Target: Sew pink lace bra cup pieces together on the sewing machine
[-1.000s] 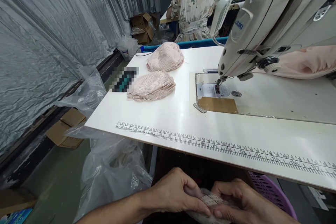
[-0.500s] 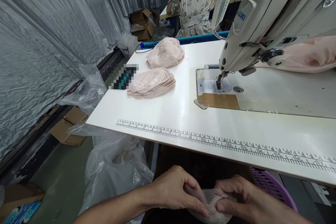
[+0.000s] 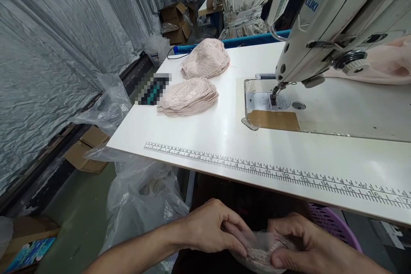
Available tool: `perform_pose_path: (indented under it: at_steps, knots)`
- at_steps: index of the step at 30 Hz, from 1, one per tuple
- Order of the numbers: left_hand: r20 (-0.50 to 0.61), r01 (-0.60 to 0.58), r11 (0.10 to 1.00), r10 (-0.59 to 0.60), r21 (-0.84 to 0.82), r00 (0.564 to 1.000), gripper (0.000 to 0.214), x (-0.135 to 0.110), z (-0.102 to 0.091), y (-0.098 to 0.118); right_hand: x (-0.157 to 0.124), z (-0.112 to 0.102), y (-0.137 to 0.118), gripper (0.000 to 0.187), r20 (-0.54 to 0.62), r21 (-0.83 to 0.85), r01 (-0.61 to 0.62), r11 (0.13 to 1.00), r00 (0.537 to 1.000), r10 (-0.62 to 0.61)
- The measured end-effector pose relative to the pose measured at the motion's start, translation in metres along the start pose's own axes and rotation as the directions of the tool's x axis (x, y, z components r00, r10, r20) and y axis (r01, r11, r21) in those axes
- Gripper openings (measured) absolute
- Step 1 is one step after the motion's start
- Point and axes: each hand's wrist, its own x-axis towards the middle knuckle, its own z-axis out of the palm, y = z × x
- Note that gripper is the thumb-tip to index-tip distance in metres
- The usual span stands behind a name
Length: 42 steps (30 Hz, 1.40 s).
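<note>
Below the table's front edge, my left hand (image 3: pixel 221 231) and my right hand (image 3: pixel 298 244) both pinch a small piece of pale pink lace fabric (image 3: pixel 261 254) with sheer mesh. The lace edge shows between my thumbs; part of the piece is hidden behind my fingers. On the white table, a stack of pink lace pieces (image 3: pixel 189 96) lies beyond my hands. Right behind it rests a second pink lace pile (image 3: pixel 206 58), rounded like a cup. To the right stands a sewing machine (image 3: pixel 308 38), its needle area away from both hands.
A ruler scale (image 3: pixel 250 167) runs along the table's (image 3: pixel 192 137) front edge. Pink fabric (image 3: pixel 382 62) lies behind the machine. Under the table are a purple basket (image 3: pixel 335 227) and clear plastic bags (image 3: pixel 141 205). Cardboard boxes (image 3: pixel 86 150) stand left. A person (image 3: pixel 245 0) is beyond the table.
My left fingers have shifted slightly left on the lace fabric, and more of its lace edge shows between my hands. The view has moved a little; the table things appear unmoved.
</note>
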Motion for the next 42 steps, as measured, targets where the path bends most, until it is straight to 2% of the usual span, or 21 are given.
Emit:
perform_pose_path:
  at_steps: [3,7,16,20,23,27,32,34,37,42]
  knots:
    - [0.011,0.018,0.999,-0.018,-0.034,1.0,0.03,-0.001,0.0,0.002,0.0,0.001,0.0,0.029,0.018,-0.01,-0.005,1.0,1.0,0.006]
    - [0.033,-0.027,0.999,0.027,0.018,0.999,0.031,-0.003,0.0,0.007,0.002,0.001,0.002,0.026,0.007,-0.026,0.003,1.0,1.0,-0.003]
    - [0.012,-0.071,0.993,0.07,0.094,0.997,0.038,-0.006,-0.001,0.011,0.001,0.005,0.001,0.026,-0.033,-0.065,-0.007,0.998,0.999,0.005]
    - [0.029,-0.127,0.978,0.124,0.167,0.992,0.03,-0.005,-0.003,0.01,0.0,0.004,-0.001,0.028,-0.048,-0.087,-0.007,0.996,0.999,0.002]
    - [0.0,-0.102,0.971,0.105,0.214,0.994,0.03,-0.002,-0.004,0.004,-0.002,0.002,-0.003,0.029,-0.033,-0.092,0.004,0.996,0.999,-0.007]
    - [0.019,-0.115,0.97,0.113,0.213,0.993,0.03,0.003,-0.003,-0.002,-0.005,-0.001,-0.001,0.027,0.009,-0.043,0.001,0.999,1.0,-0.001]
    - [0.053,-0.156,0.971,0.149,0.182,0.987,0.039,0.006,0.001,0.003,0.001,-0.001,0.006,0.031,0.059,0.079,0.008,0.997,0.998,-0.013]
    - [0.053,-0.136,0.979,0.129,0.154,0.99,0.043,0.006,0.0,0.003,0.003,-0.001,0.007,0.031,0.039,0.081,0.019,0.997,0.999,-0.022]
    - [0.058,-0.045,0.997,0.042,0.059,0.997,0.048,0.006,-0.002,0.0,0.002,-0.003,0.008,0.032,0.008,0.109,-0.013,0.994,1.0,0.012]
    - [0.039,0.053,0.999,-0.053,-0.001,0.998,0.054,0.004,-0.002,0.001,-0.001,-0.004,0.005,0.032,0.054,0.144,-0.006,0.99,0.999,-0.001]
